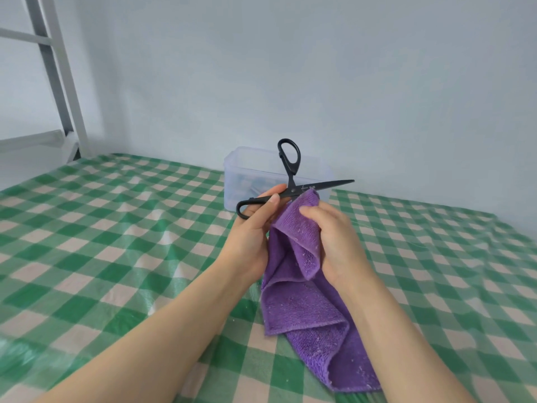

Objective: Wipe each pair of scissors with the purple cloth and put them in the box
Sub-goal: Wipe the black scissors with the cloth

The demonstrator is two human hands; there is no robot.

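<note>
Mid-wipe: black scissors (293, 190) splayed open, not boxed yet
Left hand (255, 225) pinches the lower handle, right hand (334, 242) bunches the purple cloth (302, 309) against one blade; the clear box (247, 175) sits just behind, possibly holding other pairs, too hazy to count

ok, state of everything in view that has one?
scissors: open wide, held up, one blade hidden in cloth
purple cloth: bunched, lower end on the table
box: lid off, contents too blurred to name
left hand: grips scissors
right hand: grips purple cloth
</note>
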